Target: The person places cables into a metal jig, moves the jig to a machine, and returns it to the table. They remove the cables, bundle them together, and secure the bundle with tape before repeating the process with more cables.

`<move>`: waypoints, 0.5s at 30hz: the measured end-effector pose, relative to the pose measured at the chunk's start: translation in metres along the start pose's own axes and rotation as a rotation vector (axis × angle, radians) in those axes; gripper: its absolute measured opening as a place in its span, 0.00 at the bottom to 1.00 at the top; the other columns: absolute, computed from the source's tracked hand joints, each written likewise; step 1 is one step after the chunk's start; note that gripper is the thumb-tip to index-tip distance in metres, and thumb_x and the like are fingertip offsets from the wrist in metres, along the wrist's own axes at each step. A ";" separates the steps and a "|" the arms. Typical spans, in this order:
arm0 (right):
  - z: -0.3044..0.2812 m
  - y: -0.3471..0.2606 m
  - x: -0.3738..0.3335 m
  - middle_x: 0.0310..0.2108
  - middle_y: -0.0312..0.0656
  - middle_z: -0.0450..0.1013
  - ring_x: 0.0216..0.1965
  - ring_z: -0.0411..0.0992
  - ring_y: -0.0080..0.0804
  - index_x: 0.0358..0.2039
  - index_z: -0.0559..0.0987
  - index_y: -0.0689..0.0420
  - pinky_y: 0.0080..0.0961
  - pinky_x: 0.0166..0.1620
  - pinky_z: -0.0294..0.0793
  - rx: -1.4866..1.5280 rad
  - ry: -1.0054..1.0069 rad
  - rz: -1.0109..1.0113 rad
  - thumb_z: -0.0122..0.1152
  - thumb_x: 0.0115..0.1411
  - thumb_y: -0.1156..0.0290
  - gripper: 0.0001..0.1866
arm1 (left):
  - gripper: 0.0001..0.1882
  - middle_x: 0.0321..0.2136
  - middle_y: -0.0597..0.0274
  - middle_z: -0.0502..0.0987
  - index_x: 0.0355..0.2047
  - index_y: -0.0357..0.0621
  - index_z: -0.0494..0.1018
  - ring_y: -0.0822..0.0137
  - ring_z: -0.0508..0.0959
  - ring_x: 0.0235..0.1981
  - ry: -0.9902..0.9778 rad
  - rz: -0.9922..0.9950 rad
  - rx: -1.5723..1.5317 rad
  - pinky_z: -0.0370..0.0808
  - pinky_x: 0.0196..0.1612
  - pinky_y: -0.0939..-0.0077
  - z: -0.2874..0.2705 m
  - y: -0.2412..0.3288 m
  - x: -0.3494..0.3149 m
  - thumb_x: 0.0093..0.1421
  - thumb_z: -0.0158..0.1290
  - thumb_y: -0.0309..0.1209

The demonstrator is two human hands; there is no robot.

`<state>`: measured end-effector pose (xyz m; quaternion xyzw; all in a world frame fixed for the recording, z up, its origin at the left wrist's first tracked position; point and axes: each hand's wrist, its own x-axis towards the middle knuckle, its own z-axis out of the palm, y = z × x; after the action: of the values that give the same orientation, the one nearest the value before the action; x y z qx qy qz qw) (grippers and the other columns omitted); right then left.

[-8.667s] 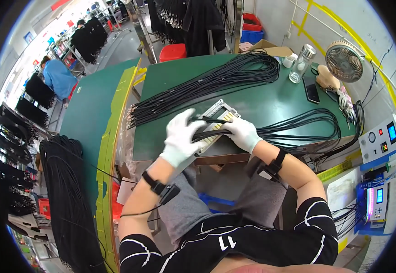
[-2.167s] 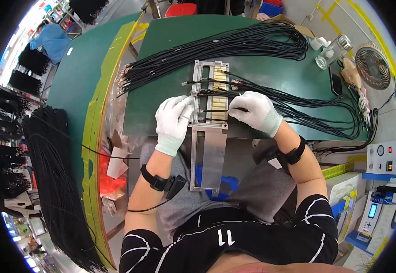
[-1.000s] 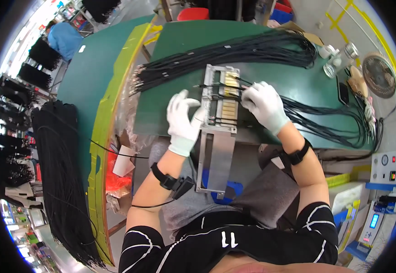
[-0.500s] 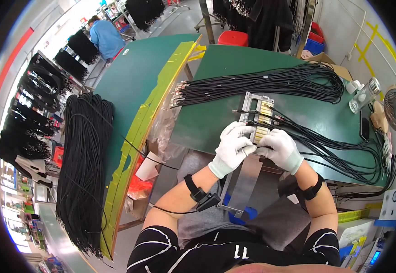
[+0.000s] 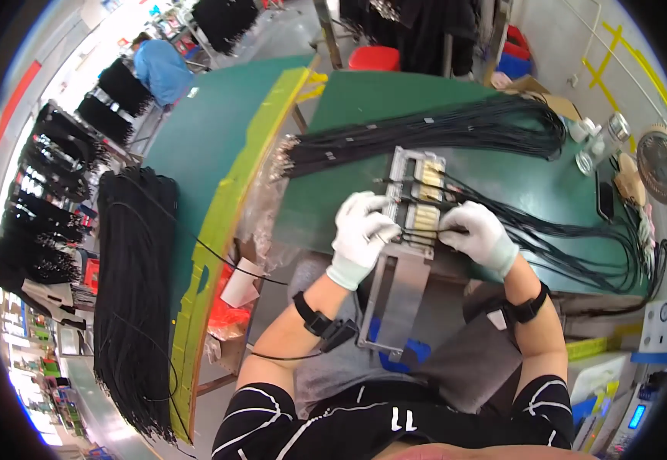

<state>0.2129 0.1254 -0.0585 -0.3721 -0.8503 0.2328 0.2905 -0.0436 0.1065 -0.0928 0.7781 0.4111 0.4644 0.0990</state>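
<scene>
Nearby | cbl bundle (image 5: 440, 130) beyond fixture (image 5: 426, 217) | btl (image 5: 603, 146), phone (image 5: 604, 199) past R hand (image 5: 483, 236)

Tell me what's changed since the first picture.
The left hand and right hand let go of the bunch of black cables and moved to the near end of the metal fixture; some cables now lie across it. The long cable bundle stayed beyond it.

Your bench (image 5: 333, 218) around the fixture (image 5: 410, 280)
Behind the fixture lies a long cable bundle (image 5: 425, 138); right of it, looped cables (image 5: 571, 231); farther right, a phone (image 5: 605, 198) and bottle (image 5: 604, 144); well left, another table (image 5: 211, 115) bearing a second bundle (image 5: 136, 291).
</scene>
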 end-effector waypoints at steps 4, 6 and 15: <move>0.003 0.000 -0.002 0.27 0.36 0.76 0.33 0.71 0.41 0.24 0.78 0.53 0.34 0.39 0.69 -0.180 0.015 -0.043 0.69 0.47 0.70 0.06 | 0.05 0.43 0.54 0.79 0.31 0.43 0.80 0.51 0.74 0.51 -0.007 -0.089 -0.011 0.69 0.55 0.59 0.002 -0.005 0.001 0.55 0.60 0.29; 0.005 -0.003 0.000 0.27 0.36 0.75 0.33 0.71 0.40 0.24 0.78 0.53 0.34 0.40 0.69 -0.213 0.033 -0.027 0.68 0.47 0.70 0.06 | 0.06 0.38 0.58 0.80 0.33 0.46 0.80 0.55 0.77 0.46 0.080 -0.216 -0.020 0.67 0.57 0.59 0.002 -0.004 0.004 0.57 0.58 0.32; 0.012 0.001 -0.001 0.24 0.33 0.72 0.34 0.70 0.37 0.24 0.76 0.51 0.34 0.39 0.68 -0.481 0.135 -0.072 0.65 0.49 0.68 0.05 | 0.06 0.38 0.62 0.81 0.37 0.46 0.79 0.60 0.78 0.46 -0.027 -0.196 0.048 0.65 0.60 0.59 0.009 -0.008 -0.003 0.62 0.54 0.31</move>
<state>0.2061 0.1231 -0.0680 -0.4147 -0.8727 -0.0121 0.2575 -0.0415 0.1115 -0.1041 0.7425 0.4950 0.4319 0.1309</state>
